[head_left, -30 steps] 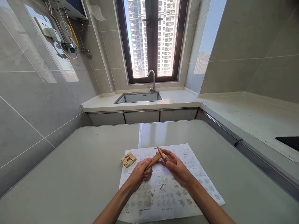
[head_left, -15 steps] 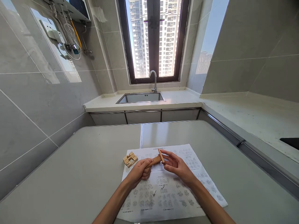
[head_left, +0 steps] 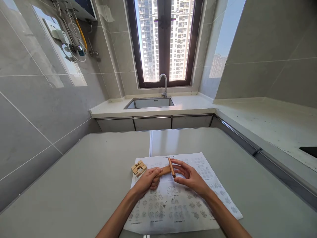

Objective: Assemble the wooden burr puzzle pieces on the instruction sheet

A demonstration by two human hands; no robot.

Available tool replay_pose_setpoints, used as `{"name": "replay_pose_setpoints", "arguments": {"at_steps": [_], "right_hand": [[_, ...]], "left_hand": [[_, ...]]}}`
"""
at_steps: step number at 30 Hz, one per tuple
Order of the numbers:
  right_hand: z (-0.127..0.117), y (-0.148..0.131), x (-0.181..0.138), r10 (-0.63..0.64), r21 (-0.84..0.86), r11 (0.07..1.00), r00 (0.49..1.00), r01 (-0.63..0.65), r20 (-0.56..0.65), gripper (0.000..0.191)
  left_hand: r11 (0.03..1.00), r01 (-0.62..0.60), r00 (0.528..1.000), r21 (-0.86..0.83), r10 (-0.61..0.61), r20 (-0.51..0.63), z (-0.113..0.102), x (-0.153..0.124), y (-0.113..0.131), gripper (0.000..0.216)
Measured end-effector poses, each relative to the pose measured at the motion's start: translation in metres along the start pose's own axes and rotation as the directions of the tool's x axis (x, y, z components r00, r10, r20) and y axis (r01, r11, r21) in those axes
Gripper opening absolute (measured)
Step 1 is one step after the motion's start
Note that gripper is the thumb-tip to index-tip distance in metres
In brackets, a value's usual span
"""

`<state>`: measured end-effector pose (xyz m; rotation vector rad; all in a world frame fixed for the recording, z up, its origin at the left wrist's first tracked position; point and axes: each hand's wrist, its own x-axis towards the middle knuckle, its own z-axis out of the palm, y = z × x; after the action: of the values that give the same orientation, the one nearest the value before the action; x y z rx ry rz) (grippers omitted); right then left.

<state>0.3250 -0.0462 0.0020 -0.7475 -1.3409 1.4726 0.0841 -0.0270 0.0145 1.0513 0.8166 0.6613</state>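
My left hand is closed around one end of a wooden bar that lies roughly level. My right hand pinches a second, darker wooden bar and holds it crosswise against the first. Both hands hover just above a printed sheet of diagrams on the grey table. A small cluster of pale wooden blocks rests at the sheet's upper left corner, just left of my left hand.
Beyond the table runs a white counter with a steel sink and tap under a window. The counter continues along the right wall, with a dark hob edge. Pipes and a socket hang on the left wall.
My right hand has shifted the darker bar slightly against the first one. The view has drifted a little; the block cluster stays put.
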Motion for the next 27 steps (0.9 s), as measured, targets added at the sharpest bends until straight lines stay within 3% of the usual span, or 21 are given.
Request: {"name": "replay_pose_setpoints", "arguments": {"at_steps": [9,16,22,27], "right_hand": [[0.001,-0.008,-0.001,-0.021,0.028,0.999,0.996,0.019,0.089,0.068],[0.003,-0.009,-0.002,0.004,-0.085,0.996,0.998,0.002,0.066,0.075],[0.016,-0.002,-0.006,0.051,-0.142,0.989,0.99,-0.032,0.13,0.081],[0.016,0.003,-0.007,0.009,-0.22,0.975,0.994,0.014,0.107,0.088]], "left_hand": [[1.0,0.018,0.998,0.018,-0.019,0.061,-0.004,-0.001,0.0,0.048],[0.998,-0.013,0.999,0.061,0.011,0.037,-0.001,-0.001,0.0,0.046],[0.977,-0.056,0.994,0.207,0.034,0.109,0.005,-0.001,-0.003,0.051],[0.916,-0.122,0.992,0.381,0.113,0.047,0.012,-0.003,-0.001,0.048]]}}
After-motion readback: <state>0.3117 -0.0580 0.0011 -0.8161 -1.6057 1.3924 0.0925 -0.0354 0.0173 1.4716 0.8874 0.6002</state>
